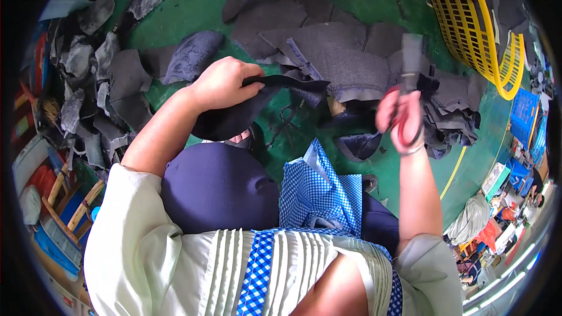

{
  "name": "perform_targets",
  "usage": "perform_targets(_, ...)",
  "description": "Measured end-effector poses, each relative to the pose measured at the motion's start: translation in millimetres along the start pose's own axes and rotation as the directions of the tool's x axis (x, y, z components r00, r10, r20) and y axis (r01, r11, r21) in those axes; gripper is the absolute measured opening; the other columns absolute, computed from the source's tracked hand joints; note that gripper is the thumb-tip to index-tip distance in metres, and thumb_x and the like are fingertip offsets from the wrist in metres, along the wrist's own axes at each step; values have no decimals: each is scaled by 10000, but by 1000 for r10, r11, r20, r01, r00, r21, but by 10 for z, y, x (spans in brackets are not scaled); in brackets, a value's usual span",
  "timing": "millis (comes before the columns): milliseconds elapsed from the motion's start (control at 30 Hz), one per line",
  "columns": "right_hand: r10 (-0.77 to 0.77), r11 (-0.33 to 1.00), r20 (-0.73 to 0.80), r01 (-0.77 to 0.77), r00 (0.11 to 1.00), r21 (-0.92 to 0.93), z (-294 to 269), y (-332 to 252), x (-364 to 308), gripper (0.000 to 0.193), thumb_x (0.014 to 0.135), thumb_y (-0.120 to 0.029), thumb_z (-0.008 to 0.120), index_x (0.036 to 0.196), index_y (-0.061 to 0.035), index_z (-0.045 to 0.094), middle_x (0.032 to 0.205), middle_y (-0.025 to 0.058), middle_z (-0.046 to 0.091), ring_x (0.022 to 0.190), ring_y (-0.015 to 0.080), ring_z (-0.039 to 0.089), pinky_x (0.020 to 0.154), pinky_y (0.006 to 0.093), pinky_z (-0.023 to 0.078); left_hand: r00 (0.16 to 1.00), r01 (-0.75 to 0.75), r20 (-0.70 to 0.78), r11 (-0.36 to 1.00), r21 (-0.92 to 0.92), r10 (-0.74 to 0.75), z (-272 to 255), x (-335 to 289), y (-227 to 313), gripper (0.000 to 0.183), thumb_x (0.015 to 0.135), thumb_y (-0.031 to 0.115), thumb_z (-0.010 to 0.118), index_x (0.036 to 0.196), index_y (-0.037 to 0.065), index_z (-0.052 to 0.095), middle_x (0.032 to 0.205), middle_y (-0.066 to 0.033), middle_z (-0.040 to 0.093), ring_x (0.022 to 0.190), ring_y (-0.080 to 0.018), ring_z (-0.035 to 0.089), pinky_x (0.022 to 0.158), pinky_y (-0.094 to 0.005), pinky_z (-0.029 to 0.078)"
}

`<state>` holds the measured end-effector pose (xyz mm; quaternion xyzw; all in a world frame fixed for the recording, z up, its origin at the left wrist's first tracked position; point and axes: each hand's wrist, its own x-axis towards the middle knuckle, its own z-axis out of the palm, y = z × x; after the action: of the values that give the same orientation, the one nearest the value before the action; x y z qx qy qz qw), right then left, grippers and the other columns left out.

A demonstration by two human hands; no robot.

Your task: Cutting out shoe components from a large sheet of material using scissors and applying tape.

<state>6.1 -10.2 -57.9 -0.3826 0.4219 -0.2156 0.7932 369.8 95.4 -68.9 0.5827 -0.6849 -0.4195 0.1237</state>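
Note:
My left hand (223, 83) pinches the upper edge of a black fabric piece (233, 116), which hangs over my left foot and stretches to the right in a thin strip. My right hand (404, 112) is raised at the right, closed around a pair of red-handled scissors (412, 52). Their blades point away from me and are smeared by motion, so I cannot tell if they are spread. Beyond my hands, dark grey fabric pieces (345, 52) lie overlapping on the floor. A fuzzy dark blue piece (194, 55) sits just past my left wrist.
Many grey scraps (79, 58) are heaped at the left. A yellow plastic basket (462, 17) stands at the far right on the green floor (193, 9). Blue checked cloth (322, 190) covers part of my lap. Blue crates (524, 114) and bundles line the right side.

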Motion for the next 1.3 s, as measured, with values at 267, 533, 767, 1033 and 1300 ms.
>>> perform_targets(267, 691, 716, 125, -650, 712, -255, 255, 317, -403, 472, 914, -538, 453, 821, -81, 523, 725, 8, 517, 631, 94, 516, 566, 234, 466, 998, 19, -61, 1000, -15, -20, 31, -67, -6, 232, 756, 183, 620, 923, 25, 647, 781, -179, 643, 734, -339, 625, 688, -411, 496)
perform_targets(533, 604, 780, 78, -568, 793, -263, 551, 411, -194, 519, 881, -538, 521, 691, -55, 513, 535, 7, 457, 404, 108, 452, 371, 238, 398, 999, 12, 40, 1000, 25, -13, -45, -257, 113, 206, 764, 108, 620, 936, -4, 619, 797, -188, 628, 743, -349, 613, 672, -396, 493)
perform_targets(767, 431, 885, 269, -462, 861, 60, 1291, 555, 19, 517, 889, -542, 498, 842, -31, 561, 738, 115, 637, 575, 149, 598, 510, 258, 453, 973, 154, -209, 948, 279, -97, -334, -727, 405, 180, 720, 107, 611, 887, 40, 600, 716, -133, 600, 668, -323, 608, 599, -416, 485)
perform_targets(1033, -118, 993, -269, 121, 956, -4, 2234, -96, 690, 309, 595, -104, 706, 803, 24, 516, 608, 62, 529, 495, 158, 508, 444, 312, 413, 947, 150, -277, 986, -70, -164, -450, -624, 682, 385, 642, 152, 749, 914, 48, 498, 649, -83, 565, 590, -264, 597, 539, -353, 464)
perform_targets(1300, -393, 888, -592, 458, 704, -44, 832, -663, 695, 167, 653, 76, 749, 736, -6, 629, 798, 52, 621, 743, 145, 597, 772, 264, 476, 986, 19, -162, 931, 365, 43, -78, -95, -170, 344, 662, 323, 730, 914, 107, 638, 902, -52, 579, 948, -250, 526, 845, -379, 397)
